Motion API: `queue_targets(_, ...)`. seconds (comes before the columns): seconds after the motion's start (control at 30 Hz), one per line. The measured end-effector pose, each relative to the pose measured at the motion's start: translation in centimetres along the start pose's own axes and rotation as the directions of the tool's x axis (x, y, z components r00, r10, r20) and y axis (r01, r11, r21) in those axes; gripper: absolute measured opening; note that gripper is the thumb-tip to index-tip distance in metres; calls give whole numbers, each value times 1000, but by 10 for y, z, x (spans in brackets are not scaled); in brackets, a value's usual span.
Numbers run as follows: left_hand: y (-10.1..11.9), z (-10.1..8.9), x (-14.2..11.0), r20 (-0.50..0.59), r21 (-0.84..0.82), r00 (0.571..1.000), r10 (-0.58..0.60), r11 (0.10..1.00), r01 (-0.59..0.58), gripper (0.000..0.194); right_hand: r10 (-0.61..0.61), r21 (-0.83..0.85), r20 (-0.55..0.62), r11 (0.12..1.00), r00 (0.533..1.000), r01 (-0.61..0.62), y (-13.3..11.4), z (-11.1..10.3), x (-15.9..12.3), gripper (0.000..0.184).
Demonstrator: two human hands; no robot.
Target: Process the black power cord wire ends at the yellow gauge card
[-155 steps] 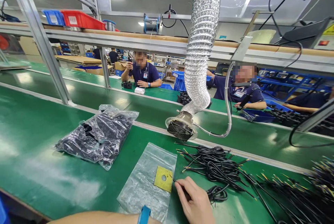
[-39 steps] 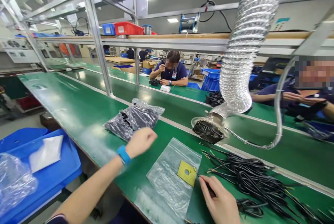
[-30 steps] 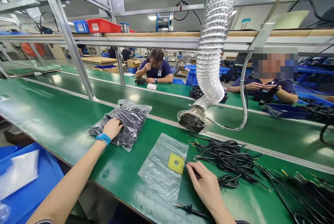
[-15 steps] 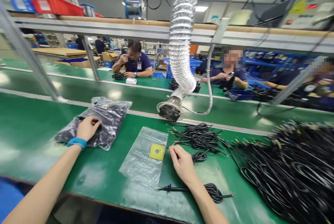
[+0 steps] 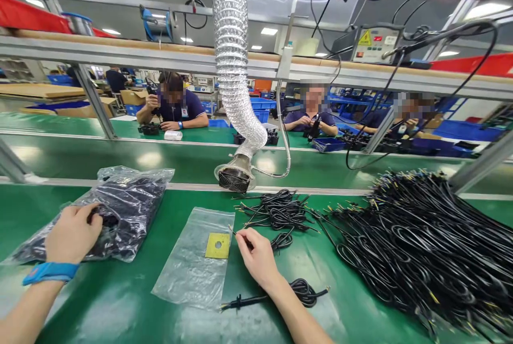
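Note:
My left hand (image 5: 74,232), with a blue wristband, is at the torn opening of a clear plastic bag (image 5: 138,200) full of black parts. Its fingers are curled in, and whatever lies between them is hidden. My right hand (image 5: 258,258) pinches a black cable (image 5: 232,229) close to its thin bare-wire end. Left of that hand, a yellow square plate (image 5: 211,248) with a round hole lies on a flat clear zip bag (image 5: 182,274). Under my right forearm a coiled black cable (image 5: 302,290) with a cross-shaped black piece near one end rests on the green bench.
A small heap of black cables (image 5: 280,208) lies beyond my right hand, and a large pile of cables (image 5: 401,248) fills the right side. A silver duct with a fan (image 5: 236,176) hangs over the bench's far edge. Several people sit across the line.
The view has swung right, so the bench things appear further left. My left hand stays at the bag with fingers curled. My right hand keeps its pinch on the cable.

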State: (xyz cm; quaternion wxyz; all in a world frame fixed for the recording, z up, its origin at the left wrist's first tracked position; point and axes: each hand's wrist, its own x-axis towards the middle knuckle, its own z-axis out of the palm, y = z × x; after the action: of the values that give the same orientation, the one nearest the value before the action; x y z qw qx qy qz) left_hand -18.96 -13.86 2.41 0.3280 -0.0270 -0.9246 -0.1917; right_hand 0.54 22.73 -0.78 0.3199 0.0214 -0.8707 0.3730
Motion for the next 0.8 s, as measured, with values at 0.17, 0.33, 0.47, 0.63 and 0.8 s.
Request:
queue_targets(0.17, 68, -11, -8, 96, -511, 991, -92, 850, 128, 37, 25, 78, 1, 997, 1000, -25, 2, -2, 10, 33)
queue_targets(0.33, 164, 6, -34, 548, -783, 815, 189, 458, 421, 43, 102, 144, -1, 984, 995, -101, 7, -9, 39, 34)
queue_targets(0.47, 211, 41, -51, 556, -826, 767, 321, 313, 468, 35, 153, 174, -17, 974, 988, -148, 12, -1, 50, 36)
queue_targets(0.63, 219, 69, -71, 489, -858, 798, 351, 358, 368, 22, 151, 162, -42, 977, 988, -142, 14, 11, 38, 34)
queue_targets(0.8, 218, 73, -88, 563, -824, 730, 388, 334, 458, 24, 153, 170, -13, 974, 988, -149, 16, 13, 33, 33)
